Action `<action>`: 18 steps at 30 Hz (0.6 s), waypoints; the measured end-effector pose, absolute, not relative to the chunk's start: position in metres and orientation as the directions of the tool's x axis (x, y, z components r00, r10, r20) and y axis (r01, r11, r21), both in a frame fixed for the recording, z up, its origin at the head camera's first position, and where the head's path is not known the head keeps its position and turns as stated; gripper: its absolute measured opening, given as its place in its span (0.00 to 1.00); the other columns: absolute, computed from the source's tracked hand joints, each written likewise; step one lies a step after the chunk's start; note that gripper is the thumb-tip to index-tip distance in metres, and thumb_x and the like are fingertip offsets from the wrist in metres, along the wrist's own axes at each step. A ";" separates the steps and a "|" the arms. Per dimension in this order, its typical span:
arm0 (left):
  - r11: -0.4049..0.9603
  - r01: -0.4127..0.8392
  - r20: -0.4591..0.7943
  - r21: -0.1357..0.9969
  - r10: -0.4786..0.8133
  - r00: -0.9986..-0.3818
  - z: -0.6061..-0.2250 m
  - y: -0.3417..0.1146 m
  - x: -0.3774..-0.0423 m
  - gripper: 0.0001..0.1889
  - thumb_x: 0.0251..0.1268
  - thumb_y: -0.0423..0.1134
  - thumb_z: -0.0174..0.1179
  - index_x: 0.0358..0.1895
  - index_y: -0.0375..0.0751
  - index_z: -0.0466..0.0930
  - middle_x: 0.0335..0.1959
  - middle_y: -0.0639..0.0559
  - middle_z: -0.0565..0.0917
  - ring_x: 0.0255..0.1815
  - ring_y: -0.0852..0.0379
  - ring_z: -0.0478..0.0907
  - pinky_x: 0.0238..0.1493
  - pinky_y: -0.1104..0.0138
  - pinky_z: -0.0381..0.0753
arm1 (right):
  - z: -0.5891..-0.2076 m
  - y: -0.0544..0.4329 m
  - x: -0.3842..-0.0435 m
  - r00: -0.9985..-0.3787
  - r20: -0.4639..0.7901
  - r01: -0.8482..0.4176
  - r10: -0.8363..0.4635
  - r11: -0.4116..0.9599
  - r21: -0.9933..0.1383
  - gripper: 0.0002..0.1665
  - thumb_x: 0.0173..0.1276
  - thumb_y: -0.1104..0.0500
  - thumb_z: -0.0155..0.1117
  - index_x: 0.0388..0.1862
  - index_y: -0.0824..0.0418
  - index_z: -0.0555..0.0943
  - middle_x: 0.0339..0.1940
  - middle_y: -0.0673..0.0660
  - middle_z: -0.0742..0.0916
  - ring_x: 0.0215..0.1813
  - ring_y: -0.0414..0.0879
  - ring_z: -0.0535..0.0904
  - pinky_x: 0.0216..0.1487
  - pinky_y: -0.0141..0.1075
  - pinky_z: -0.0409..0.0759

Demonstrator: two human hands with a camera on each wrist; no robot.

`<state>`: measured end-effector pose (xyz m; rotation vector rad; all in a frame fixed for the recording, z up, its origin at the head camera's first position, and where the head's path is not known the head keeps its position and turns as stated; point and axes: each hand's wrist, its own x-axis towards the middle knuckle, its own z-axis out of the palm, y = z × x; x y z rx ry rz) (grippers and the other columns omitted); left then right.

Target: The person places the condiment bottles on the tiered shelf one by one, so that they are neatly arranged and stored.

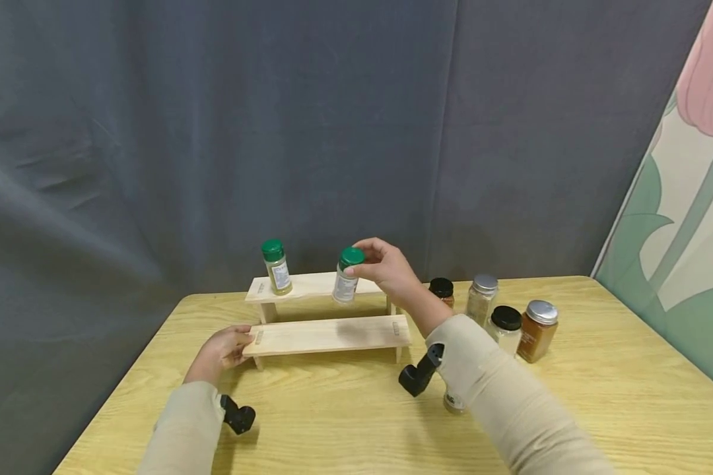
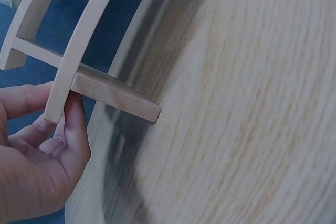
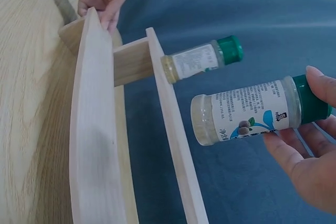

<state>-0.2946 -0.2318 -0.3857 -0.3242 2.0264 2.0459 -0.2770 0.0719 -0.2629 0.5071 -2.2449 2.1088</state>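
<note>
My right hand [image 1: 392, 269] holds a spice jar [image 3: 249, 113] by its green cap, thumb on one side and fingers on the other. The jar is clear with a printed white label and pale contents. In the right wrist view its base is apart from the upper board of a two-step wooden rack [image 1: 327, 335]. My left hand [image 2: 44, 150] pinches the end of the rack's lower board, thumb and fingers on opposite faces. A second green-capped spice jar [image 1: 278, 267] stands on the left part of the upper step.
Right of the rack stand several more jars: a black-capped jar [image 1: 441, 290], a silver-capped jar [image 1: 481, 298], a black-capped pale jar [image 1: 506, 326] and a silver-capped orange-brown jar [image 1: 537, 331]. Another jar [image 1: 454, 400] is mostly hidden by my right sleeve. A grey curtain [image 1: 309, 132] hangs behind the table [image 1: 333, 422].
</note>
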 end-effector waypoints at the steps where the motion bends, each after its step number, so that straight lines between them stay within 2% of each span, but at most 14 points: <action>1: -0.008 -0.327 -0.327 0.945 0.023 -0.945 -0.386 -0.232 -0.295 0.27 0.59 0.25 0.47 0.60 0.25 0.48 0.24 0.51 0.72 0.21 0.63 0.73 0.24 0.73 0.70 | -0.264 0.070 -0.279 -0.950 0.226 -0.241 -0.216 0.043 -0.970 0.21 0.52 0.70 0.62 0.46 0.66 0.70 0.38 0.56 0.78 0.40 0.47 0.73 0.45 0.41 0.71; 7: 0.006 -0.338 -0.338 0.941 0.032 -0.941 -0.388 -0.233 -0.295 0.27 0.58 0.25 0.48 0.61 0.25 0.49 0.23 0.50 0.73 0.20 0.63 0.73 0.22 0.74 0.70 | -0.268 0.055 -0.293 -0.950 0.240 -0.260 -0.201 0.080 -0.962 0.21 0.52 0.67 0.64 0.47 0.63 0.72 0.40 0.57 0.78 0.42 0.48 0.73 0.44 0.40 0.71; 11: 0.009 -0.341 -0.341 0.940 0.042 -0.939 -0.388 -0.234 -0.296 0.28 0.58 0.25 0.48 0.61 0.25 0.48 0.24 0.50 0.72 0.21 0.62 0.72 0.23 0.73 0.70 | -0.269 0.044 -0.304 -0.948 0.264 -0.278 -0.178 0.058 -0.959 0.22 0.51 0.68 0.64 0.47 0.64 0.72 0.39 0.58 0.78 0.41 0.48 0.74 0.42 0.39 0.72; 14: 0.017 -0.337 -0.337 0.941 0.052 -0.940 -0.388 -0.235 -0.298 0.28 0.59 0.26 0.47 0.61 0.26 0.47 0.24 0.51 0.72 0.22 0.62 0.73 0.23 0.73 0.70 | -0.271 0.036 -0.311 -0.948 0.269 -0.279 -0.173 0.037 -0.960 0.22 0.51 0.69 0.64 0.46 0.65 0.72 0.38 0.58 0.78 0.39 0.47 0.74 0.42 0.41 0.72; 18: 0.024 -0.319 -0.320 0.948 0.068 -0.945 -0.398 -0.242 -0.306 0.28 0.59 0.28 0.50 0.61 0.27 0.50 0.26 0.50 0.74 0.22 0.62 0.74 0.23 0.73 0.70 | -0.275 0.027 -0.319 -0.946 0.271 -0.279 -0.175 0.019 -0.960 0.22 0.50 0.70 0.64 0.46 0.66 0.72 0.38 0.58 0.77 0.38 0.46 0.74 0.43 0.44 0.72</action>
